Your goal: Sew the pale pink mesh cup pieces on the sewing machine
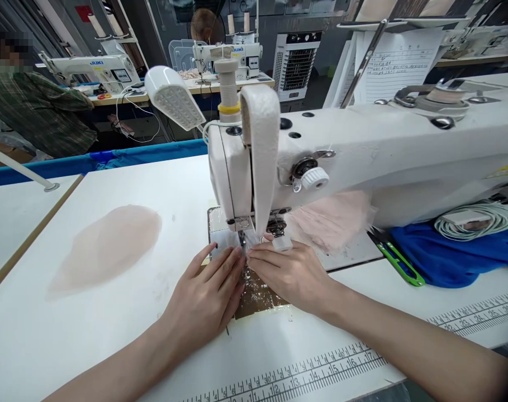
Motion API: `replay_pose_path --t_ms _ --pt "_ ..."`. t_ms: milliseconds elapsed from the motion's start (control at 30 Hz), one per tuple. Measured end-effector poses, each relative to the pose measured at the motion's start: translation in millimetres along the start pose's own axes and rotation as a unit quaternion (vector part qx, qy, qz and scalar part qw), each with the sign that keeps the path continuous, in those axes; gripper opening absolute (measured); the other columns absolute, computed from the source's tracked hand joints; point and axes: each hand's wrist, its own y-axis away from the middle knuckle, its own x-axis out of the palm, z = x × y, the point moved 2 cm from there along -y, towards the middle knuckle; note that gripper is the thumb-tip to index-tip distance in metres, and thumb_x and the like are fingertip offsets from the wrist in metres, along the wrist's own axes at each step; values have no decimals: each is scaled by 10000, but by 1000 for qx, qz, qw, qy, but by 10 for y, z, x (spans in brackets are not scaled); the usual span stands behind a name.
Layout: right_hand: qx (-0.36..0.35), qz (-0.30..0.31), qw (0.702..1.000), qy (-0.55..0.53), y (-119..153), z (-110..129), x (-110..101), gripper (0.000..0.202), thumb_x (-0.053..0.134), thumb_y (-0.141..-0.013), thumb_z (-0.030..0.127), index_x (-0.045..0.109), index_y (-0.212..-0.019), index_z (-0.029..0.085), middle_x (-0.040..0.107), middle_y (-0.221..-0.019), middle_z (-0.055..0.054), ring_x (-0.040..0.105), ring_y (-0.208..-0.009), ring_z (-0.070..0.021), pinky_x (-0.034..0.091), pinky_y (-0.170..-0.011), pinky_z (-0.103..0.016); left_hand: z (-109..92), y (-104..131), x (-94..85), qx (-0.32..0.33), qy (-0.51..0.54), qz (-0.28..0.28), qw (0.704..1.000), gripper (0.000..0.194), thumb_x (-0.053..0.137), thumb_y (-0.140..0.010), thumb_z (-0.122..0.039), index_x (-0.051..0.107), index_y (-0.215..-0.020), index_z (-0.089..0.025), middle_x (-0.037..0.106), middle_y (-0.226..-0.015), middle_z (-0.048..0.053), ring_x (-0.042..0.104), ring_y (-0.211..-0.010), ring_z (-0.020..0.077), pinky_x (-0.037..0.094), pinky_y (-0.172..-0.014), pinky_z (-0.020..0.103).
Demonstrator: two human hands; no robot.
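Note:
My left hand [214,287] lies palm down just left of the needle area of a white sewing machine [362,139], its fingers stretched out on a small piece of sheer, pale fabric [224,241]. Close to the presser foot [242,239], from the right, my right hand [289,273] has its fingers pressed together at the same fabric's edge. Its thumb is hidden, and most of the fabric is covered by the hands. A sheer pink fabric piece [111,245] lies flat to the left. More pink sheer fabric [331,220] is heaped beneath the machine arm.
Green thread snips [400,262] lie beside blue cloth [467,259] and a coiled pale cord [480,219] at the right. A ruler strip [321,368] runs along the front edge. A lamp [174,95] overhangs the left side. Behind, a person in a checked shirt [39,111] stands near other machines.

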Motion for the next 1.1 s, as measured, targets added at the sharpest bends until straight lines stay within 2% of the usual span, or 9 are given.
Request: replay_pose_path --t_ms 200,433,667,867,1100 --pt "3 -3 1000 13 5 8 5 205 525 -859 45 693 -878 160 734 -994 -1 671 -783 -129 498 -854 -284 -9 -10 -15 4 3 -3 1000 339 500 -905 -173 598 -1223 -108 651 -1215 108 613 -1132 245 379 -1095 475" --pt "7 -14 1000 26 -26 12 -23 201 528 -861 48 697 -835 153 738 -942 -3 624 -637 -108 499 -802 -281 -7 -15 -10 5 1 -4 1000 342 494 -909 -175 590 -1228 -97 651 -1214 110 616 -1129 238 361 -1109 479" --pt "11 3 999 32 -26 -15 6 212 506 -903 94 703 -944 161 741 -937 -16 665 -820 -144 488 -845 -302 4 -3 18 -24 7 14 1000 405 474 -916 -206 528 -1303 -98 609 -1272 124 566 -1198 263 321 -1128 517" --pt "27 -12 999 21 -11 12 -34 190 532 -920 195 718 -888 181 744 -939 -6 660 -773 -135 465 -893 -319 0 0 17 -47 11 22 999 466 460 -927 -247 450 -1375 -118 570 -1323 119 523 -1246 259 294 -1144 505" --pt "21 -14 999 24 -1 22 -33 172 552 -910 196 723 -925 190 737 -981 -5 660 -769 -136 465 -896 -335 3 0 8 -51 0 38 998 448 464 -926 -273 495 -1335 -94 560 -1335 124 484 -1282 268 285 -1147 502"
